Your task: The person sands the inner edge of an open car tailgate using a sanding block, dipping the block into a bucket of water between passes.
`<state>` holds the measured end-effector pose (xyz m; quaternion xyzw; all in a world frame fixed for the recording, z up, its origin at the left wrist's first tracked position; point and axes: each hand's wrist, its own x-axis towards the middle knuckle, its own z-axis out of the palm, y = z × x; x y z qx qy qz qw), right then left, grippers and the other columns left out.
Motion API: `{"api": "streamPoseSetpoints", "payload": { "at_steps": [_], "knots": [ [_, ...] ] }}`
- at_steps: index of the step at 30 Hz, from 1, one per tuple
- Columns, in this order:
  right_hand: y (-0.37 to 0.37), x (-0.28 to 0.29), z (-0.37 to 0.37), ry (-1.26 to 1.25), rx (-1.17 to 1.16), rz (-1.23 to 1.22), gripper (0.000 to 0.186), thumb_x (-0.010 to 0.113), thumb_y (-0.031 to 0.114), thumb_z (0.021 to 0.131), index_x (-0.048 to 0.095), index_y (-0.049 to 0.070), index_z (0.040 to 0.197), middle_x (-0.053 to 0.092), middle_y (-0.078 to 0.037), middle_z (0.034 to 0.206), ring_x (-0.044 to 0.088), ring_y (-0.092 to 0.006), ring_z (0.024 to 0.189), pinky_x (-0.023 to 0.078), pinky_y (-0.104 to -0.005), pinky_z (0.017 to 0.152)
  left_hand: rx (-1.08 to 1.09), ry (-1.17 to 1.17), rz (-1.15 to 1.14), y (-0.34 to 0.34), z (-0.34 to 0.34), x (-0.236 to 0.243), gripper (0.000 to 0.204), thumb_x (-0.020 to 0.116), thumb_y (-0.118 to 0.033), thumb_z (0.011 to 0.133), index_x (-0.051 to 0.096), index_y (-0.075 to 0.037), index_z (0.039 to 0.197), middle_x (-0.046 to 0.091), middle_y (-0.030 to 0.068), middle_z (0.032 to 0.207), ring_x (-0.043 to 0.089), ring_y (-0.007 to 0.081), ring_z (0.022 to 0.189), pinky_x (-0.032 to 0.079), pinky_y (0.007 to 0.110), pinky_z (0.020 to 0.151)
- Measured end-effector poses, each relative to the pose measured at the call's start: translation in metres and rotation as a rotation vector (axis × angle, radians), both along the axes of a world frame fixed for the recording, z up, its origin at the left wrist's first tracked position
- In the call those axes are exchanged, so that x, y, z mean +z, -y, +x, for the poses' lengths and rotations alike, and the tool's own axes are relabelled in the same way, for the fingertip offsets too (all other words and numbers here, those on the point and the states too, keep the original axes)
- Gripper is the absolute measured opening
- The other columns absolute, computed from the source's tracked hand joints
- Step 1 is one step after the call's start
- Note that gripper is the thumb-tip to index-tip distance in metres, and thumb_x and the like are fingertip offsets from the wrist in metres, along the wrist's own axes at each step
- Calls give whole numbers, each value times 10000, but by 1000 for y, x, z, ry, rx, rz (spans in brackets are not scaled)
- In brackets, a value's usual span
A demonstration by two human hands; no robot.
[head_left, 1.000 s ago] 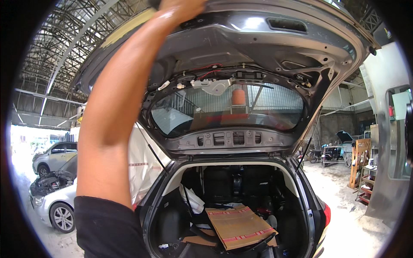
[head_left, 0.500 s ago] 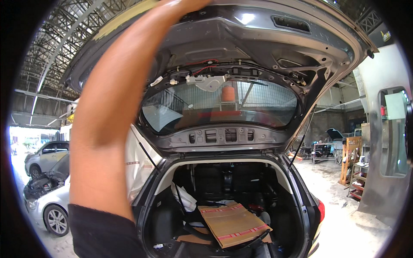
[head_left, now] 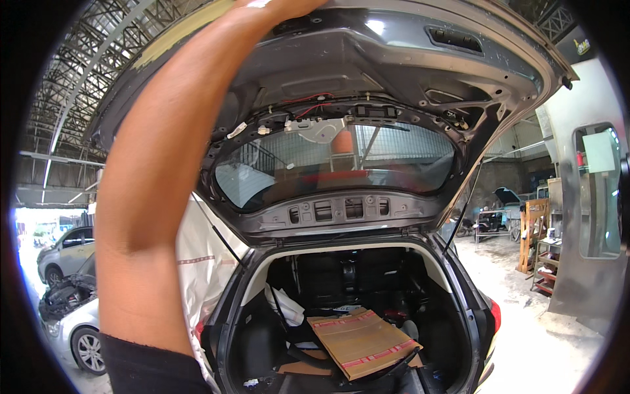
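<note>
My left arm (head_left: 154,164), with a black sleeve (head_left: 151,364) at its lower end, rises at the left and bends over toward the raised tailgate (head_left: 302,59) of a car. At the top edge of the picture my left hand (head_left: 295,5) is mostly cut off, right by the tailgate's outer edge. Its fingers do not show. The tailgate's inner side is bare metal, with a wiper motor bracket (head_left: 318,130), red wires and a rear window (head_left: 341,164). My right hand is out of view.
Below the tailgate, the open cargo area (head_left: 252,348) holds a flattened cardboard piece (head_left: 364,341) and a white bundle (head_left: 287,305). Gas struts (head_left: 226,243) flank the opening. A silver car (head_left: 82,335) with its engine bay exposed stands left; a shelf cart (head_left: 546,266) and grey panel (head_left: 590,276) stand right.
My view has shifted slightly, so the cargo opening sits a little farther right. My left arm appears slightly farther left, its hand still up at the tailgate's edge.
</note>
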<state>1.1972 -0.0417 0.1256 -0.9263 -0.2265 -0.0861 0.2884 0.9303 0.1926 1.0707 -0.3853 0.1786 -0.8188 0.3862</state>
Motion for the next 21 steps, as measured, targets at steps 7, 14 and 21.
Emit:
{"api": "streamPoseSetpoints", "payload": {
  "at_steps": [7, 14, 21],
  "knots": [
    [14, -59, 1, 209, -47, -118, 551, 591, 272, 908, 489, 49, 1401, 535, -318, 1310, 573, -466, 1137, 471, -507, 972, 28, 74, -135, -155, -33, -16, 827, 709, -23, 737, 384, -154, 1486, 549, 148, 1110, 538, 370, 1038, 406, 504, 884],
    [1, -13, 16, -4, -5, 24, 556, 590, 264, 904, 482, 30, 1398, 507, -307, 1351, 554, -462, 1165, 461, -500, 989, -32, -13, -85, 44, 11, -8, 697, 668, -111, 838, 406, -164, 1481, 563, 185, 1185, 520, 364, 1133, 403, 508, 959],
    [7, -19, 13, -14, 11, 55, 549, 587, 258, 903, 484, 32, 1393, 508, -291, 1362, 542, -451, 1186, 455, -496, 1000, 68, 79, -167, -39, -11, -14, 776, 728, -96, 772, 415, -178, 1478, 551, 135, 1069, 525, 324, 1026, 408, 472, 863]
  ]
}}
